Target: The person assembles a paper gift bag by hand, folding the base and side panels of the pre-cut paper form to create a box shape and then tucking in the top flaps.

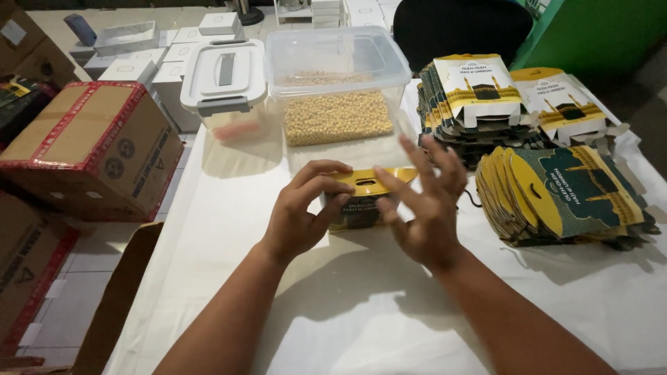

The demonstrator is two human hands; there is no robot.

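The person's left hand (pixel 300 215) grips one small yellow-and-dark-green gift box (pixel 361 198) near the middle of the white-covered table (pixel 361 312), thumb and fingers curled around its left end and its yellow flap. The right hand (pixel 424 208) is open, fingers spread, with only the lower fingers touching the box's right end. Behind the box stand two clear plastic tubs: one open tub (pixel 338 87) partly filled with pale round beans (possibly chickpeas, too small to tell), and to its left one tub with a white handled lid (pixel 224 83). To the right lie three stacks of flat unfolded cartons: two yellow-and-white stacks (pixel 479 94) (pixel 570 104) at the back and one green-and-yellow stack (pixel 570 198) nearer, too many sheets in each to count. Off the table's left edge sits one brown cardboard box with red tape (pixel 90 149), and more cartons lie partly cut off by the frame.
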